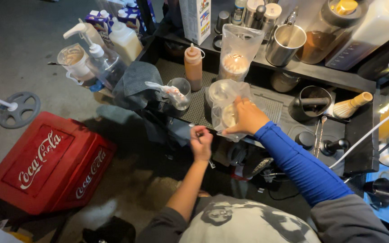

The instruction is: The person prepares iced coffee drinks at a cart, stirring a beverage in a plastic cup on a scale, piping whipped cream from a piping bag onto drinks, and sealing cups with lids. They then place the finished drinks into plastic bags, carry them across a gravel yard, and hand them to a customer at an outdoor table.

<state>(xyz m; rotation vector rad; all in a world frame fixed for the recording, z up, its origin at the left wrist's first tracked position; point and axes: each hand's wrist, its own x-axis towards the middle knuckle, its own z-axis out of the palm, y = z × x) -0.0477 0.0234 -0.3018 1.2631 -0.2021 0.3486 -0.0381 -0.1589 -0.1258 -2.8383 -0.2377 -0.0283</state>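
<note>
At the far left of the frame a red cooler (50, 164) sat on the floor, well clear of the work. Above it, in the upper left, stood a lidded cup (73, 60) and two pump bottles (102, 56), with a grey cloth (136, 83) slumped over the desk (361, 135) edge beside them.

The left hand (201, 143) hung low at centre frame, just below the desk edge, its fingers (199, 133) pinched together on something thin, perhaps a straw or a tie; it was too small to tell which.

The right hand (247, 118), on its blue sleeve (300, 164), had its fingers curled against the clear bag (223, 105) at the middle of the frame. The bag held lidded cups (228, 114) and rested on the drip mat at the desk's front. I judged it soft and slippery, crinkling under any grip, and fairly heavy if the cups were full; the cups would tip or leak if squeezed. The gathered top or a palm under the base looked the safer hold.

Close around it stood a glass (179, 92) with a wrapped spoon just to the left, a brown squeeze bottle (193, 67) behind, and a second bagged cup (236, 56) upright behind that, all easy to knock. Further right were a steel jug (286, 44), a whisk (352, 105) and a tamper (334, 146).
</note>
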